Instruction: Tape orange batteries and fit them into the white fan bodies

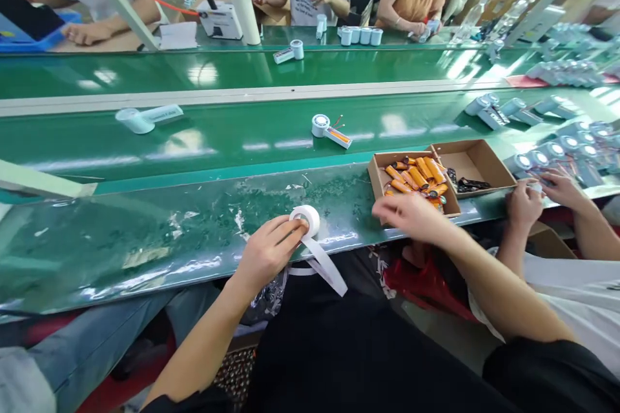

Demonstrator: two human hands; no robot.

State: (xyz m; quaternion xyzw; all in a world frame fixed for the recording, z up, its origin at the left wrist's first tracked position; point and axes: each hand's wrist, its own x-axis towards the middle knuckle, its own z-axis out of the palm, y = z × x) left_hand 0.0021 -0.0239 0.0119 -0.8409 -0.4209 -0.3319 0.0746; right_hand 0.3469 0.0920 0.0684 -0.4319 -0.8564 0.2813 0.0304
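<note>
My left hand (271, 248) grips a roll of white tape (314, 219) at the near edge of the green bench, fingers wrapped over its rim and into its core. A loose strip of the tape (329, 268) hangs from the roll over the edge, in front of my dark clothing. My right hand (411, 216) is at the near left corner of a cardboard box (375, 174) filled with orange battery cells (411, 174). Its fingers look bent but are smeared by motion, so whether they hold anything is unclear.
A second cardboard box (498, 168) holds small black parts. On the green conveyor (232, 135) lie a handheld fan (320, 126) with its handle opened and another pale fan (135, 120). Several fans (557, 151) crowd the right side, near a co-worker's hands (526, 206). People sit opposite.
</note>
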